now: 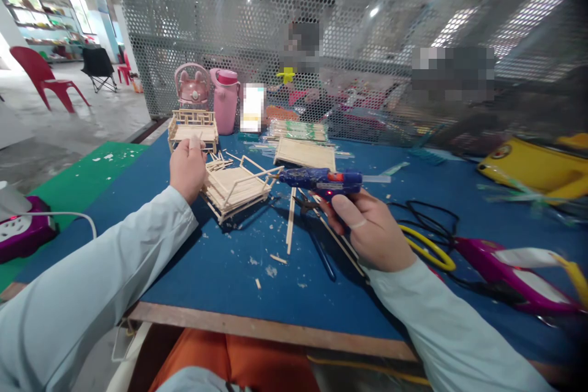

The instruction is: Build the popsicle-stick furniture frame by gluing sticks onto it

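My right hand point(374, 229) is wrapped round a blue hot glue gun point(316, 180) with a glue stick sticking out of its back. The nozzle points left, at the corner of a small wooden-stick model point(239, 187) that has a slatted seat and raised rails. Beyond that model's left side, my left hand point(188, 165) is closed in a pinch. What looks like a short wooden stick shows at its fingertips. Just behind those fingers stands a finished-looking miniature bench point(193, 128). Loose sticks point(219, 162) lie between the bench and the model.
Pliers point(319, 239) and long sticks point(290, 223) lie mid-table. A slatted panel point(305, 153), stick bundles point(298, 130), a lit phone point(252, 107) and a pink bottle point(226, 101) stand behind. Cables and a purple power strip point(519, 275) lie right. Perforated metal mesh point(220, 24) closes off the back.
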A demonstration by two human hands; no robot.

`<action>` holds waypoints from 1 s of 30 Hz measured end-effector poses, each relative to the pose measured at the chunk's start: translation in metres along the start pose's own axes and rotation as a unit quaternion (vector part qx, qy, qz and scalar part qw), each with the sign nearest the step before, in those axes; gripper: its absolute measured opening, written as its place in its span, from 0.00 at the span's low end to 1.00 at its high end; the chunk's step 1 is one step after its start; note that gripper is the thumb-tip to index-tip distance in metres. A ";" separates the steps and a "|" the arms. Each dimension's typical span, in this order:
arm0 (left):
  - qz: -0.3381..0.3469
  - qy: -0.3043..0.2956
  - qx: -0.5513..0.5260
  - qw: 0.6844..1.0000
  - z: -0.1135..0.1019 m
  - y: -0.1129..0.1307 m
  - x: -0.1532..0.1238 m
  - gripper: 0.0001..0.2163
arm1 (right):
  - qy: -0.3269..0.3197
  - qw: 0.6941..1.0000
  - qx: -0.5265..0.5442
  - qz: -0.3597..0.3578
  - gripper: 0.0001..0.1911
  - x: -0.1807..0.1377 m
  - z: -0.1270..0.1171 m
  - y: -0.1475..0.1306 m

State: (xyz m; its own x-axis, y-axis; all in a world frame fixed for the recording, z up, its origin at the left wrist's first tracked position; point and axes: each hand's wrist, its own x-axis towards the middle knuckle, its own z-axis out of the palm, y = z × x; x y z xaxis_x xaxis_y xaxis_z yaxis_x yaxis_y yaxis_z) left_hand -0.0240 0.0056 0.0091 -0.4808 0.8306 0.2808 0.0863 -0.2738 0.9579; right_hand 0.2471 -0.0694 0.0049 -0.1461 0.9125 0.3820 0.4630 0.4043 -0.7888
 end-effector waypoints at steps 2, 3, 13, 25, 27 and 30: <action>-0.001 -0.001 0.000 1.000 0.000 0.000 0.000 0.14 | -0.002 1.000 -0.009 -0.002 0.20 0.000 -0.001 -0.001; -0.002 -0.001 0.000 1.000 0.000 0.000 0.000 0.14 | -0.003 1.000 -0.014 -0.003 0.20 0.001 -0.001 -0.002; -0.007 0.000 -0.007 1.000 0.000 0.002 -0.002 0.13 | 0.027 0.996 -0.083 -0.029 0.15 0.002 -0.004 -0.008; -0.006 -0.005 -0.041 0.999 0.001 -0.004 0.001 0.12 | 0.058 0.953 -0.265 -0.135 0.14 0.002 -0.003 -0.007; -0.005 -0.007 -0.052 0.999 0.001 -0.004 0.001 0.12 | 0.058 0.944 -0.286 -0.153 0.15 0.002 -0.003 -0.006; -0.003 -0.010 -0.057 0.998 0.002 -0.005 0.001 0.13 | 0.054 0.931 -0.313 -0.183 0.18 0.000 -0.004 -0.007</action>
State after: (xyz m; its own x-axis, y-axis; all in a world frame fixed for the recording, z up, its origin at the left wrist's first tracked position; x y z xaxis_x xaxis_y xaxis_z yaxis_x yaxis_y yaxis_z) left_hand -0.0237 0.0088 0.0052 -0.4643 0.8410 0.2780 -0.0158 -0.3216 0.9467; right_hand 0.2474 -0.0722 0.0128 -0.3210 0.6960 0.6423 0.8225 0.5411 -0.1752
